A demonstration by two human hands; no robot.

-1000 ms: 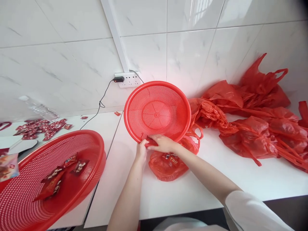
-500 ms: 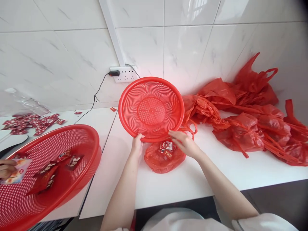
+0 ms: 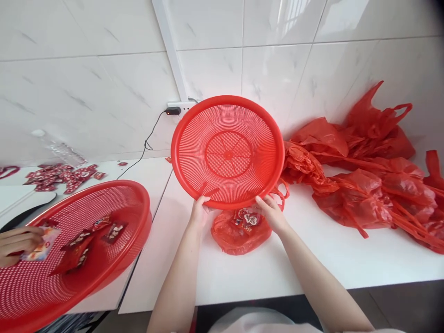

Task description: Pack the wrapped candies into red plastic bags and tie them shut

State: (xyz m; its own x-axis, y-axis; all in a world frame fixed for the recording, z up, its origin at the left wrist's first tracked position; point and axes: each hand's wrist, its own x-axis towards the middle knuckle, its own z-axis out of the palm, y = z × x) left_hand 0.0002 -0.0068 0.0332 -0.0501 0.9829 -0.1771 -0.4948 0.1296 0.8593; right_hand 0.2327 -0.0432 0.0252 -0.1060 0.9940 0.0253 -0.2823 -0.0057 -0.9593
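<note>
Left hand (image 3: 200,212) and right hand (image 3: 272,213) both grip the near rim of the tilted red basket (image 3: 228,155), which rises beyond them. Red bag (image 3: 229,243) just below grip. Risk, I judge: one-sided hold; slipping thumbs could drop basket onto bag.

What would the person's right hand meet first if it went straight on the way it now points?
The red basket in the middle: the right hand touches its lower rim, so the basket's wall would probably come first. Depth behind the rim is hard to judge.
</note>
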